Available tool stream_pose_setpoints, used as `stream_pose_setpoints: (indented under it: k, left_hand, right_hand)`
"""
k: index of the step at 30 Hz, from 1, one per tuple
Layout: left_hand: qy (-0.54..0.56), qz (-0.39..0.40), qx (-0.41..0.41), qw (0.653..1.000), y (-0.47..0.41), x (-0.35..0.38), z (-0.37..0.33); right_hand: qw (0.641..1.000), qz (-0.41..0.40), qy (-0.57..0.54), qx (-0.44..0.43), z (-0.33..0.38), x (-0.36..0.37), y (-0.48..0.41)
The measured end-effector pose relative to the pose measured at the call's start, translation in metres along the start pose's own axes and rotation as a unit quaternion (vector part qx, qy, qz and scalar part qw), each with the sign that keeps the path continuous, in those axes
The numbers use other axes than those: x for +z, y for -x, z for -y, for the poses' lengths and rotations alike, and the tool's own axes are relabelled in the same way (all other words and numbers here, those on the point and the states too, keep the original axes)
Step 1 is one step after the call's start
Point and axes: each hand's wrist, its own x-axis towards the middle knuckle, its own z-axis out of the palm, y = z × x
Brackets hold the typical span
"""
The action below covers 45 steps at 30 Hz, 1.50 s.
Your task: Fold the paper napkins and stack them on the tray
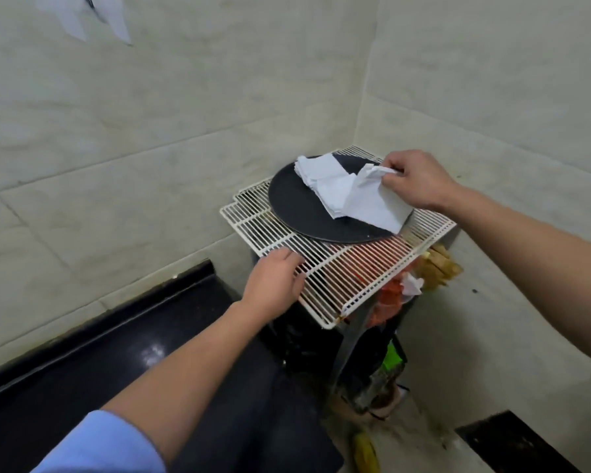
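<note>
Nearest the camera, the left hand (275, 281) is laid flat, fingers together, on the wire rack (338, 268), steadying it. Beyond, a crumpled napkin (372, 199) is pinched by the right hand (415, 180) over the tray (294, 206). Edges should be squared before creasing; folded napkins (325, 177) crowd the tray.

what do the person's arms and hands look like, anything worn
Both hands are bare: the left hand and the right hand show no gloves, rings or watch. The forearms are bare too. A light blue sleeve is pushed up high on the left arm, and a sliver of the same blue shows at the frame's right edge on the right arm.
</note>
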Motion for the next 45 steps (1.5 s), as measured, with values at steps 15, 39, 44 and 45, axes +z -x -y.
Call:
stream_pose_setpoints:
  k: [15, 39, 44, 45]
  left_hand:
    - [-0.067, -0.078, -0.199, 0.975, -0.115, 0.050, -0.023]
    - [-0.069, -0.094, -0.242, 0.963, -0.115, 0.067, -0.025]
    - [-0.071, -0.069, -0.232, 0.968, -0.115, 0.062, -0.024]
    - [-0.069, -0.069, -0.228, 0.969, -0.115, 0.059, -0.024]
  right_hand:
    - [0.959, 0.209, -0.026, -0.192, -0.034, 0.038, -0.227]
    - [0.957, 0.199, 0.035, -0.209, -0.072, 0.190, -0.234]
    - [0.953, 0.220, 0.054, -0.200, -0.068, 0.191, -0.235]
    - [0.951, 0.230, 0.059, -0.195, -0.066, 0.187, -0.236]
